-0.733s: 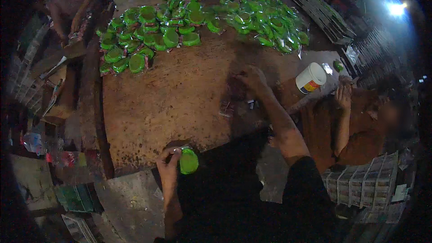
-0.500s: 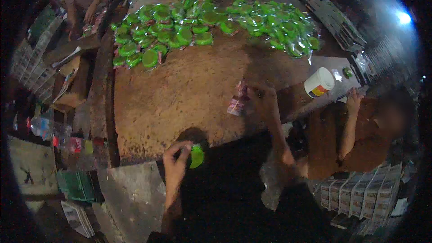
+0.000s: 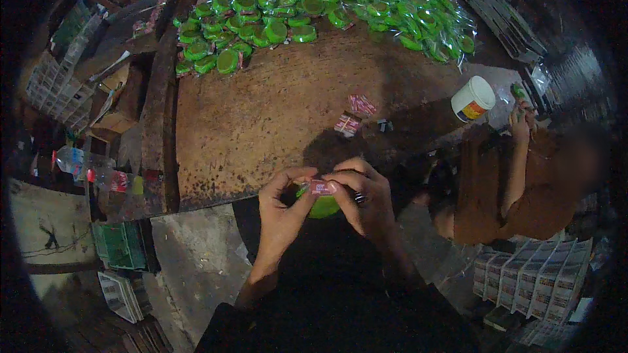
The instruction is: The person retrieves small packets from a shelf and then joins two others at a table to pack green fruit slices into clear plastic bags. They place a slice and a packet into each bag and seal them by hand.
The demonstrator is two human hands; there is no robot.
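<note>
Right hand (image 3: 369,199) moved to label (image 3: 320,187); table (image 3: 261,114) stained, floor (image 3: 193,245) perhaps concrete.

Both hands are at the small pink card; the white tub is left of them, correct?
The left hand and right hand are at the small pink card, but the head view shows the white tub to their right, not left.

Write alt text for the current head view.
A person's left hand and right hand hold a small pink rectangular slip, with a round green item below it, by the near edge of a worn brown wooden table. Round green items in shiny clear wrapping are heaped along the far side, and a white cylindrical tub is at right.
</note>
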